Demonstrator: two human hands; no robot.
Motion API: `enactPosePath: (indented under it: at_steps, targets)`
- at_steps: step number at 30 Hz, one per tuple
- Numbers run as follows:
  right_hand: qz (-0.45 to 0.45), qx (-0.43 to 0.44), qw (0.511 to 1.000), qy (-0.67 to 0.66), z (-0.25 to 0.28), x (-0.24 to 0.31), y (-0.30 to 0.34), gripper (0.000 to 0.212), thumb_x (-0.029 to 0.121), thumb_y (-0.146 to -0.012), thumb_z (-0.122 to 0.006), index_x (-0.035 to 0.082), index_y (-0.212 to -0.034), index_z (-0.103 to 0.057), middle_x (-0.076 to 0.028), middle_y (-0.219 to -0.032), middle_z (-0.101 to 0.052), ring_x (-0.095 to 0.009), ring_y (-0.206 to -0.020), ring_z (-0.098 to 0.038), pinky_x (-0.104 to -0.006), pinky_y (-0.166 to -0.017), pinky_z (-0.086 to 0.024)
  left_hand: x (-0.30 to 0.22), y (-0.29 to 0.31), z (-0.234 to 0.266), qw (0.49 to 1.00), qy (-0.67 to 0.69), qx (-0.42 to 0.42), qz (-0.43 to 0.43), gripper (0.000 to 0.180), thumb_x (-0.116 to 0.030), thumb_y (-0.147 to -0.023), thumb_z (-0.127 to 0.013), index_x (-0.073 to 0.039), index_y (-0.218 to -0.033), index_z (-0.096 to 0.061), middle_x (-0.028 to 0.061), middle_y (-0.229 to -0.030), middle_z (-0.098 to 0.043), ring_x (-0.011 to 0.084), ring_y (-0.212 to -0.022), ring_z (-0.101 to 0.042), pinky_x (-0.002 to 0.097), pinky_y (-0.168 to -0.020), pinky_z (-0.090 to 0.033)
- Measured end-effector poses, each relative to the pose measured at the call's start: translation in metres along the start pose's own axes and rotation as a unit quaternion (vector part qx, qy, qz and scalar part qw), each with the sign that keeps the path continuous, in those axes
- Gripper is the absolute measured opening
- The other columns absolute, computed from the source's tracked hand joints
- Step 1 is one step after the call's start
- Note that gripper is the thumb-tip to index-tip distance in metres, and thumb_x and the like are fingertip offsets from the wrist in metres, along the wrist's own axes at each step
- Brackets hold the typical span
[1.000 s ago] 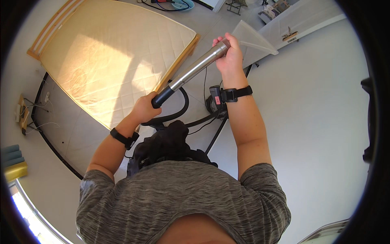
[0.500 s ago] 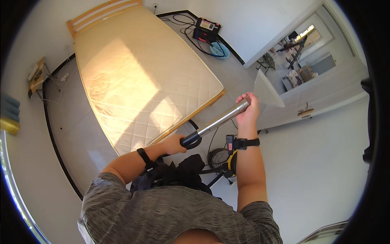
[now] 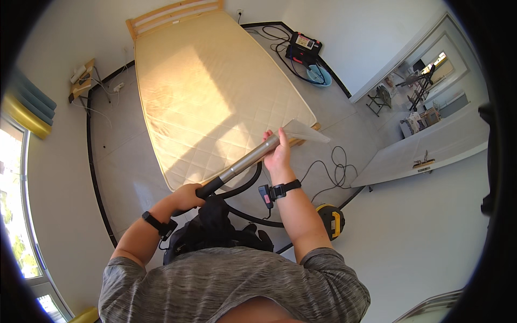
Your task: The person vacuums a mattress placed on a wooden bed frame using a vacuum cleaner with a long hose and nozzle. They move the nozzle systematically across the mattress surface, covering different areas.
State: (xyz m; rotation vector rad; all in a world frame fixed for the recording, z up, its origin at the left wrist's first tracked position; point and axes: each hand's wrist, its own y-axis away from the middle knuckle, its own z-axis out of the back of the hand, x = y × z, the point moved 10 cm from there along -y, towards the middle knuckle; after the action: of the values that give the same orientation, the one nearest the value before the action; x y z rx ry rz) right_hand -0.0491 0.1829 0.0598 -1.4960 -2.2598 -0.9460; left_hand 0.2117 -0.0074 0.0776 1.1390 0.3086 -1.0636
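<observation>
A silver metal vacuum wand (image 3: 240, 165) slants up and to the right in front of me. My left hand (image 3: 187, 197) is closed around its black lower end, by the black hose (image 3: 249, 187). Higher up, the fingers of my right hand (image 3: 278, 155) wrap the wand just below a wide, clear flat nozzle (image 3: 306, 132). In the picture the nozzle overlaps the near right corner of the quilted cream mattress (image 3: 199, 107); whether it touches, I cannot tell. On the floor to the right sits a yellow and black vacuum cleaner (image 3: 330, 220).
A loose black cord (image 3: 339, 166) coils across the floor near the white door (image 3: 414, 156), which stands open. Beyond the bed are a black tool case (image 3: 304, 48) and a blue basin (image 3: 319, 76). A small wooden table (image 3: 82, 85) stands left of the wooden headboard (image 3: 177, 16).
My view has shifted, and both hands have swung left with the wand. The nozzle has moved from beside the door to the mattress corner. Both hands keep their hold.
</observation>
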Motion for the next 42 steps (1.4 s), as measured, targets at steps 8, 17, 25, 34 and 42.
enactPosePath:
  at_steps: [8, 17, 25, 34, 42]
  targets:
    - [-0.011, 0.036, 0.997, 0.062, -0.054, -0.036, 0.032, 0.02, 0.022, -0.09, -0.071, 0.015, -0.103, -0.058, -0.008, -0.099, -0.066, -0.023, -0.098, -0.064, -0.0366, -0.09, -0.05, 0.046, 0.025, 0.076, 0.996, -0.029, -0.064, -0.049, 0.048, -0.027, -0.07, -0.077, -0.001, -0.108, -0.064, 0.0174, -0.088, -0.069, 0.0295, -0.084, -0.067, 0.0384, -0.077, -0.052]
    - [0.333, 0.021, 0.919, 0.21, -0.205, 0.006, 0.098, 0.046, 0.011, -0.09, -0.07, 0.002, -0.127, -0.045, -0.005, -0.098, -0.061, -0.013, -0.089, -0.058, -0.0288, -0.084, -0.046, 0.054, 0.015, 0.135, 0.955, 0.0, -0.274, -0.112, 0.06, -0.035, -0.069, -0.082, -0.006, -0.115, -0.055, 0.0189, -0.096, -0.068, 0.0365, -0.092, -0.067, 0.0437, -0.083, -0.053]
    - [0.377, 0.277, 0.825, 0.316, -0.374, 0.034, 0.15, 0.071, 0.013, -0.087, -0.072, 0.0, -0.145, -0.033, -0.008, -0.117, -0.06, -0.016, -0.108, -0.056, -0.0345, -0.101, -0.04, -0.027, -0.034, 0.157, 0.942, 0.19, -0.148, -0.232, 0.039, -0.016, -0.073, -0.075, -0.003, -0.105, -0.057, 0.0096, -0.082, -0.064, 0.0222, -0.08, -0.062, 0.0344, -0.077, -0.051]
    - [0.032, 0.547, 0.731, 0.406, -0.442, -0.069, 0.181, 0.073, 0.036, -0.084, -0.077, 0.003, -0.141, -0.045, -0.012, -0.116, -0.066, -0.023, -0.105, -0.064, -0.0356, -0.094, -0.048, -0.102, 0.034, 0.172, 0.819, 0.387, 0.185, -0.381, 0.035, -0.005, -0.067, -0.073, -0.005, -0.096, -0.053, 0.0059, -0.079, -0.061, 0.0166, -0.073, -0.058, 0.0292, -0.071, -0.047]
    - [-0.043, 0.588, 0.731, 0.343, -0.475, -0.097, 0.239, 0.029, 0.021, -0.085, -0.071, 0.004, -0.105, -0.059, -0.004, -0.071, -0.059, -0.017, -0.064, -0.057, -0.0299, -0.068, -0.049, -0.138, 0.087, 0.158, 0.72, 0.387, 0.316, -0.481, 0.04, -0.01, -0.064, -0.076, -0.004, -0.096, -0.052, 0.0087, -0.078, -0.061, 0.0189, -0.076, -0.059, 0.0296, -0.073, -0.045]
